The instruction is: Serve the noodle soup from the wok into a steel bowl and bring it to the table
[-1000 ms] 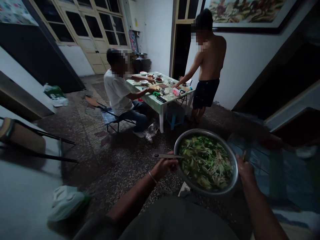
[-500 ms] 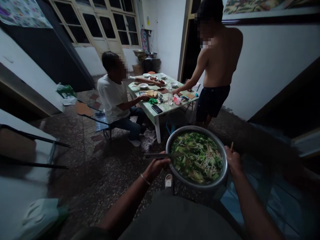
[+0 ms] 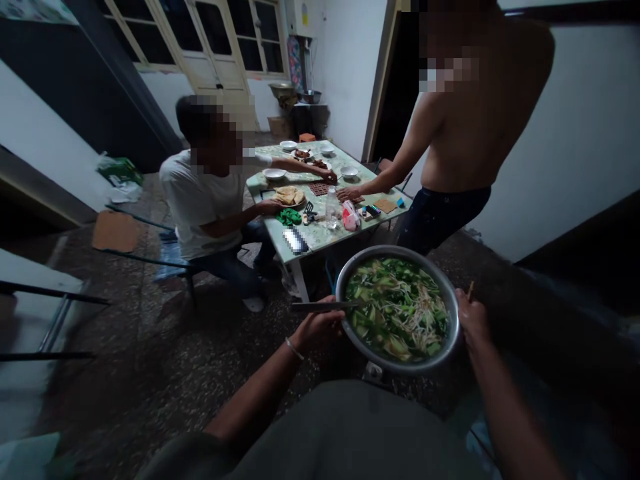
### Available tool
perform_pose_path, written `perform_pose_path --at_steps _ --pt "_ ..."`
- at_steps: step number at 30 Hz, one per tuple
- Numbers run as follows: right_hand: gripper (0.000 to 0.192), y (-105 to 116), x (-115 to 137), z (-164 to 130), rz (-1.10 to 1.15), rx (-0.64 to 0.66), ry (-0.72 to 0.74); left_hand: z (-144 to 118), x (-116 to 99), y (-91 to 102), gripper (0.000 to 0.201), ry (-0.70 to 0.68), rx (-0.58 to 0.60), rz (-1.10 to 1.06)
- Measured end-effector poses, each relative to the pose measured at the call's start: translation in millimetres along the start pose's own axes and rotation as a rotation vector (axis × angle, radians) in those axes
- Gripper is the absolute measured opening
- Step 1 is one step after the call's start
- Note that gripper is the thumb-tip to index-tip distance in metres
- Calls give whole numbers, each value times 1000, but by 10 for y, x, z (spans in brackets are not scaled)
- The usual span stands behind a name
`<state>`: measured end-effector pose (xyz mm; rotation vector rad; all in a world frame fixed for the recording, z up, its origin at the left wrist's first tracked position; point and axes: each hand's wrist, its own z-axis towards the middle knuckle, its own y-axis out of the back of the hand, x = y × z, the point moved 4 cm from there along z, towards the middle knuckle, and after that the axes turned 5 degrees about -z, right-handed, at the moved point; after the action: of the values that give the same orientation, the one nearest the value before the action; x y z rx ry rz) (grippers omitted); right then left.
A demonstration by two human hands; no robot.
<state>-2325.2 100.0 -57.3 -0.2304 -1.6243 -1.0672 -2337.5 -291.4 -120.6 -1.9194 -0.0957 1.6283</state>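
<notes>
- One round metal basin (image 3: 453, 333) is nearest, carried above the dark speckled floor (image 3: 165, 360), its open mouth facing up; it is filled with green leaves and pale strands in broth.
- The left hand (image 3: 320, 328) grips the basin's left rim and also pinches one flat dark utensil (image 3: 323, 306), whose long axis runs left to right, its right end lying over the rim.
- The right hand (image 3: 473, 320) is closed on the basin's right rim and holds a thin stick (image 3: 470, 289) that points up and away; whether it is one stick or a pair, I cannot tell.
- One thin bracelet (image 3: 291, 347) circles the left wrist.
- Beyond the basin stands one low table (image 3: 320, 235) with a pale green top, its long axis running from near to far.
- On the table I count four small white bowls (image 3: 275, 173), one plate of flat bread (image 3: 289, 195), one green bundle (image 3: 289, 216), one pink bag (image 3: 350, 215) and one clear glass (image 3: 331, 208), plus small items too blurred to count.
- Two other people are at the table: one seated person (image 3: 200, 200) on its left, both arms reaching over the top, and one standing person (image 3: 465, 133) on its right, one hand flat on the top.
- At the left, one folding chair (image 3: 117, 230) stands apart.
- Farthest off, panelled doors (image 3: 215, 40) with glass panes close the room.
</notes>
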Motion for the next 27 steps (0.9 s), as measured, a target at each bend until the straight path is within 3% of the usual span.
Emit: perform_pose_path --at_steps 6,12,19,27 --pt "35 -259 333 -142 117 106 17 -355 -23 179 54 -78 -90 -39" --pt "29 -447 406 28 129 157 93 -519 40 134 52 -90 -158 -125" --pt "32 -237 271 306 74 79 166 -310 180 10 44 -162 -61 -63" --pt "32 -17 240 382 74 29 200 -171 198 -189 46 -175 -12 -22"
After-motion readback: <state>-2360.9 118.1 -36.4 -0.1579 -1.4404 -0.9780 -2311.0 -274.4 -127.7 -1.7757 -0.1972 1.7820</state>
